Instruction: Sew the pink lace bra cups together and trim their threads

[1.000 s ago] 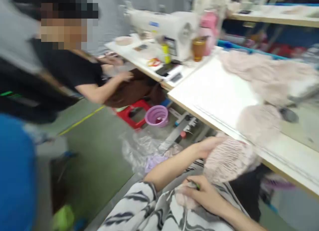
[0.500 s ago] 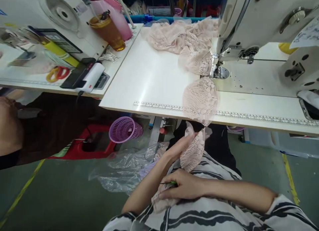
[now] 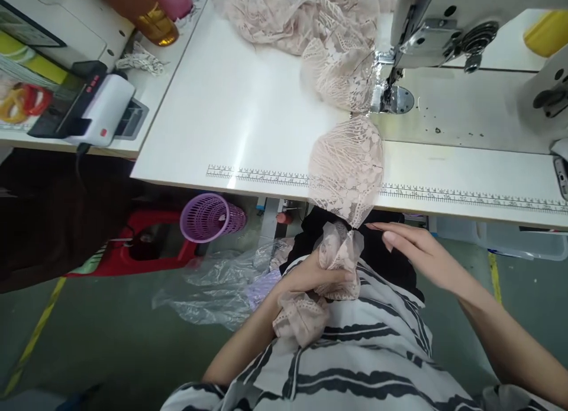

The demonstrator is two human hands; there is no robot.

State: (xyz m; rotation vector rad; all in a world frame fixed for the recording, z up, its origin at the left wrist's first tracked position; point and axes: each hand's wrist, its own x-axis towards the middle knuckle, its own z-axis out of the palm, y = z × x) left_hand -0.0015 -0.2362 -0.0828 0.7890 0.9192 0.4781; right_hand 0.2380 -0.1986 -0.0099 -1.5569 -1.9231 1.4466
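Note:
My left hand (image 3: 313, 273) is closed on a pale pink lace piece (image 3: 339, 263) over my lap, with another bunched lace piece (image 3: 302, 317) hanging by its wrist. A narrow join links the held piece to a rounded lace panel (image 3: 348, 165) draped over the table edge. Just right of that join is my right hand (image 3: 421, 251), its fingers together and pointing left. A thin dark line shows at its fingertips; whatever it holds is mostly hidden. More lace (image 3: 341, 74) lies by the presser foot of the sewing machine (image 3: 393, 94).
A ruler strip (image 3: 261, 175) runs along the front of the white table (image 3: 199, 115). Heaped lace (image 3: 284, 15) lies at the back. Below are a purple basket (image 3: 206, 219), a red stool (image 3: 155, 260) and clear plastic (image 3: 199, 298). At left is a brown cup (image 3: 155, 20).
My right hand has moved from my lap, where it held a small green-handled tool, up to the right of the lace join. My left hand now grips the lace lower down. The view has shifted closer.

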